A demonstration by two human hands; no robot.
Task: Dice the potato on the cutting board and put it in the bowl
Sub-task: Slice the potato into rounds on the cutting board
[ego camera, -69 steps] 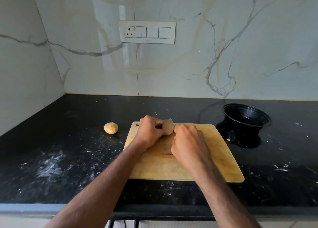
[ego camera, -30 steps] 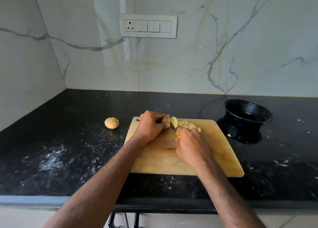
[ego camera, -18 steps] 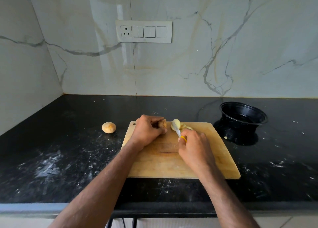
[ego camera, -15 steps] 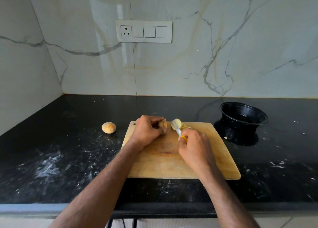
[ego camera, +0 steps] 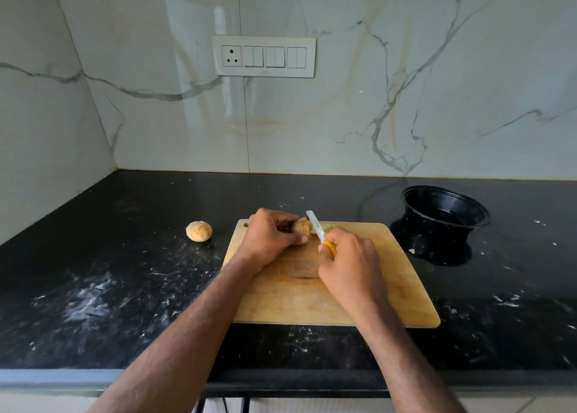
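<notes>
Left hand (ego camera: 271, 237) grips potato (ego camera: 301, 227), knife (ego camera: 316, 230) alongside

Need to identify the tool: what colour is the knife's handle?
Yellow. The knife handle shows between the right hand fingers, seen in the head view.

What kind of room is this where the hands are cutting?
Most likely a home kitchen. A potato is being cut with a knife on a wooden cutting board, which sits on a black stone counter below a marble-look wall with a switch panel.
</notes>
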